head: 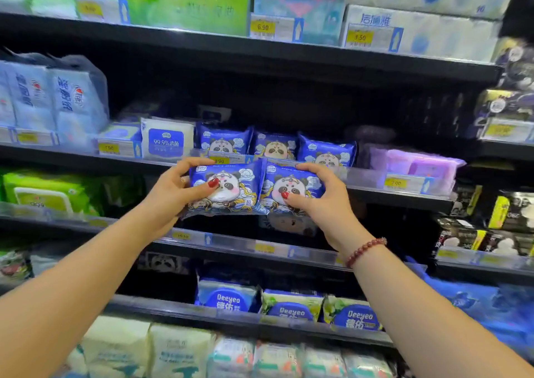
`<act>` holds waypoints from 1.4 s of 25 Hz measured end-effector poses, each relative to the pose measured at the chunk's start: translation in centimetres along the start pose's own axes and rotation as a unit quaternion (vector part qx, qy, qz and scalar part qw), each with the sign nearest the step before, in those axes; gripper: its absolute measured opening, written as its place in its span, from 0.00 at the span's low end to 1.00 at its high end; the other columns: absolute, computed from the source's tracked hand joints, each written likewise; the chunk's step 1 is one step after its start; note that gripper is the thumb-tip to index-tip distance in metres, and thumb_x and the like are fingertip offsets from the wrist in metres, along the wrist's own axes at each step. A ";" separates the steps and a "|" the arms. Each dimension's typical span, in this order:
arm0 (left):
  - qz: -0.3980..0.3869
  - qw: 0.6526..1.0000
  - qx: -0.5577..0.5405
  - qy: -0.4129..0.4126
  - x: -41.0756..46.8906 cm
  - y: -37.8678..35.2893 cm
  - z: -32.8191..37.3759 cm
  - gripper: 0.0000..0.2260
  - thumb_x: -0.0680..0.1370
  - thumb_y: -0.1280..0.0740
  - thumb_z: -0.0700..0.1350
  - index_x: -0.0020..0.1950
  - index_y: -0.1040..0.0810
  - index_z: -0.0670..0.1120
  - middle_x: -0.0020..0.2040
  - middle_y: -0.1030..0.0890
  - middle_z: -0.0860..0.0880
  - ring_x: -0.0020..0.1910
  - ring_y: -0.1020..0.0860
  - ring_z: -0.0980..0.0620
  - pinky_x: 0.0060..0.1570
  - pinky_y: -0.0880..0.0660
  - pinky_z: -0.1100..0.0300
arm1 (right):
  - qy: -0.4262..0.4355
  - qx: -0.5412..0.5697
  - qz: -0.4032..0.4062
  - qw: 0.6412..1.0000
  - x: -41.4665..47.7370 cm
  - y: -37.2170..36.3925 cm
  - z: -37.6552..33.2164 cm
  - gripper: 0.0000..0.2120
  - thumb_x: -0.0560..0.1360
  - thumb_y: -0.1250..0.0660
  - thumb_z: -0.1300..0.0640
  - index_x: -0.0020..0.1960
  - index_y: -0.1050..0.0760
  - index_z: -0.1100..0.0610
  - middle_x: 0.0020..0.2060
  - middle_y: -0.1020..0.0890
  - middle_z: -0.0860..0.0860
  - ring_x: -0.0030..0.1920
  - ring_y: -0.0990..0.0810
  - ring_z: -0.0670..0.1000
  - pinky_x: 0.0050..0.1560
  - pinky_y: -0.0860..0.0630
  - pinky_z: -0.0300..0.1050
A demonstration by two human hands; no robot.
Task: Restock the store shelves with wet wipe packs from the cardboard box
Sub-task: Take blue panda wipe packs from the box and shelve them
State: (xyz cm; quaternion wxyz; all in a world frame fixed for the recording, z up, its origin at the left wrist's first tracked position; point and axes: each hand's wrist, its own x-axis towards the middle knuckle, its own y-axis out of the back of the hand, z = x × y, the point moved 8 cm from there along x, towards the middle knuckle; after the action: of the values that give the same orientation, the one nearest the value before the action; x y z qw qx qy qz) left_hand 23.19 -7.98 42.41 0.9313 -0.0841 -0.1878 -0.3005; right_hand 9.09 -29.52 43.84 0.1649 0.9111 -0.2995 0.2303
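Setting: store shelf (375, 196), panda row (274, 146) at its front
Left hand (173, 192): fingers curled round one wet wipe pack (231, 201)
Right hand (318, 201): grips second pack (294, 185), just below the row
Risk: a clumsy push could topple the row

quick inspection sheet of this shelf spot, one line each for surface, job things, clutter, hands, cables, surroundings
surface: dark shelf with a clear front rail carrying yellow price tags
job's things: two blue panda packs, left pack and right pack, held side by side before the shelf; three matching shelved packs stand behind; cardboard box not in view
clutter: nothing seen
grippers: left hand grips the left pack, right hand grips the right pack
cables: nothing seen
surroundings: white pack left of the row, purple packs right; more stocked shelves above and below
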 end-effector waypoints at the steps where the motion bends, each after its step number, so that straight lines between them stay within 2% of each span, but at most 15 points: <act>1: 0.008 1.000 -0.007 -0.003 0.5 0.4 0.5 0.19 0.66 0.28 0.43 0.57 0.23 0.52 0.54 0.18 0.41 0.50 0.16 0.45 0.48 0.18 0.51 | 0.011 -0.008 0.010 1.000 0.9 0.2 -0.9 0.24 0.65 0.22 0.62 0.54 0.24 0.43 0.54 0.21 0.47 0.52 0.19 0.48 0.49 0.19 0.47; 3: 0.022 0.999 -0.017 -0.019 1.4 1.3 1.5 0.20 0.67 0.28 0.44 0.57 0.24 0.53 0.55 0.18 0.41 0.51 0.17 0.44 0.52 0.20 0.47 | 0.044 -0.032 0.041 0.998 3.2 0.7 -2.8 0.23 0.64 0.22 0.60 0.53 0.25 0.42 0.55 0.22 0.46 0.55 0.20 0.48 0.50 0.19 0.46; 4: 0.029 0.999 -0.022 -0.028 2.0 1.9 2.0 0.19 0.67 0.28 0.44 0.57 0.25 0.53 0.55 0.18 0.41 0.51 0.17 0.44 0.51 0.20 0.47 | 0.056 -0.033 0.052 0.997 4.5 0.8 -3.8 0.23 0.64 0.22 0.60 0.53 0.24 0.42 0.53 0.22 0.45 0.53 0.19 0.47 0.48 0.19 0.43; 5: 0.033 0.998 -0.026 -0.038 2.5 2.3 2.4 0.19 0.68 0.29 0.44 0.57 0.25 0.53 0.55 0.18 0.42 0.51 0.17 0.45 0.49 0.19 0.49 | 0.063 -0.033 0.061 0.996 5.8 0.8 -4.6 0.23 0.64 0.22 0.61 0.52 0.24 0.42 0.52 0.21 0.46 0.51 0.18 0.46 0.46 0.19 0.42; 7: 0.043 0.997 -0.037 -0.054 3.5 3.3 3.2 0.17 0.70 0.30 0.42 0.57 0.26 0.52 0.55 0.18 0.43 0.49 0.16 0.47 0.44 0.18 0.55 | 0.079 -0.055 0.077 0.992 8.3 0.5 -5.7 0.23 0.63 0.23 0.62 0.50 0.24 0.41 0.52 0.21 0.47 0.51 0.18 0.48 0.48 0.19 0.46; 10: 0.060 0.995 -0.039 -0.072 4.4 4.5 4.0 0.13 0.74 0.32 0.37 0.54 0.26 0.52 0.53 0.18 0.43 0.45 0.15 0.49 0.37 0.19 0.59 | 0.069 -0.143 0.079 0.984 11.4 -0.5 -5.8 0.24 0.62 0.24 0.61 0.50 0.25 0.39 0.56 0.24 0.52 0.51 0.20 0.52 0.51 0.20 0.48; 12: 0.066 0.994 -0.040 -0.080 4.8 5.2 4.2 0.14 0.73 0.31 0.39 0.55 0.26 0.52 0.53 0.18 0.42 0.46 0.16 0.47 0.37 0.19 0.59 | 0.056 -0.190 0.049 0.979 12.8 -1.6 -5.1 0.25 0.64 0.25 0.62 0.54 0.26 0.41 0.57 0.26 0.54 0.49 0.21 0.50 0.44 0.20 0.41; 15: 0.069 0.993 -0.044 -0.090 5.4 6.5 4.6 0.16 0.68 0.30 0.42 0.55 0.26 0.53 0.54 0.18 0.43 0.47 0.16 0.46 0.38 0.18 0.57 | 0.068 -0.266 0.003 0.962 13.5 -3.3 -4.2 0.23 0.67 0.26 0.63 0.57 0.26 0.45 0.56 0.31 0.53 0.48 0.26 0.48 0.36 0.32 0.27; 17: 0.069 0.992 -0.044 -0.093 5.6 7.2 4.6 0.16 0.68 0.30 0.43 0.54 0.26 0.53 0.54 0.18 0.43 0.48 0.16 0.45 0.37 0.18 0.57 | 0.067 -0.289 -0.002 0.955 13.4 -3.7 -2.9 0.21 0.68 0.26 0.62 0.57 0.27 0.47 0.57 0.36 0.51 0.56 0.29 0.51 0.42 0.34 0.26; 20: 0.071 0.992 -0.041 -0.091 5.8 7.9 4.0 0.17 0.68 0.30 0.43 0.55 0.26 0.52 0.55 0.18 0.43 0.50 0.16 0.44 0.40 0.18 0.55 | 0.076 -0.374 0.031 0.924 13.1 -3.0 -2.2 0.19 0.66 0.22 0.54 0.54 0.24 0.46 0.64 0.40 0.52 0.68 0.41 0.54 0.57 0.37 0.38; 22: 0.071 0.993 -0.035 -0.089 6.0 8.2 3.5 0.17 0.68 0.29 0.43 0.55 0.26 0.52 0.55 0.19 0.43 0.51 0.17 0.44 0.43 0.17 0.53 | 0.107 -0.457 0.043 0.882 13.2 -3.1 -3.1 0.19 0.64 0.21 0.48 0.53 0.21 0.45 0.67 0.35 0.50 0.69 0.38 0.53 0.62 0.33 0.45; 25: 0.064 0.993 -0.042 -0.086 6.5 8.1 2.9 0.17 0.68 0.29 0.42 0.56 0.26 0.52 0.55 0.18 0.42 0.51 0.17 0.44 0.44 0.17 0.52 | 0.084 -0.421 -0.007 0.903 13.8 -4.0 -3.3 0.16 0.68 0.24 0.48 0.55 0.19 0.46 0.56 0.20 0.45 0.59 0.24 0.48 0.57 0.24 0.48; 28: 0.060 0.994 -0.038 -0.085 6.9 7.9 2.6 0.18 0.68 0.29 0.43 0.56 0.25 0.52 0.55 0.18 0.43 0.50 0.17 0.44 0.44 0.17 0.52 | 0.089 -0.471 -0.016 0.877 13.7 -4.9 -3.2 0.14 0.72 0.28 0.48 0.57 0.20 0.44 0.57 0.21 0.44 0.58 0.23 0.49 0.55 0.24 0.47; 33: 0.069 0.993 -0.038 -0.090 7.1 7.9 3.0 0.17 0.68 0.29 0.43 0.55 0.26 0.52 0.53 0.18 0.45 0.47 0.16 0.48 0.40 0.18 0.57 | 0.065 -0.512 -0.044 0.856 13.5 -5.0 -3.5 0.15 0.72 0.29 0.47 0.58 0.21 0.45 0.58 0.21 0.44 0.57 0.22 0.49 0.53 0.23 0.46; 35: 0.070 0.992 -0.032 -0.095 7.3 7.6 3.6 0.18 0.68 0.29 0.44 0.56 0.26 0.52 0.53 0.19 0.45 0.47 0.16 0.50 0.38 0.18 0.58 | 0.095 -0.492 -0.045 0.865 13.6 -5.7 -5.0 0.16 0.72 0.28 0.50 0.59 0.21 0.48 0.57 0.20 0.46 0.56 0.22 0.48 0.54 0.23 0.46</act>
State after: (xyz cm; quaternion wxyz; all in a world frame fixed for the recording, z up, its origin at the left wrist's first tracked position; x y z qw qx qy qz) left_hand 32.11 -4.72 48.28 0.9249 -0.1546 -0.2597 -0.2305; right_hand 20.70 -29.34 54.15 0.6290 0.6983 -0.3156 0.1306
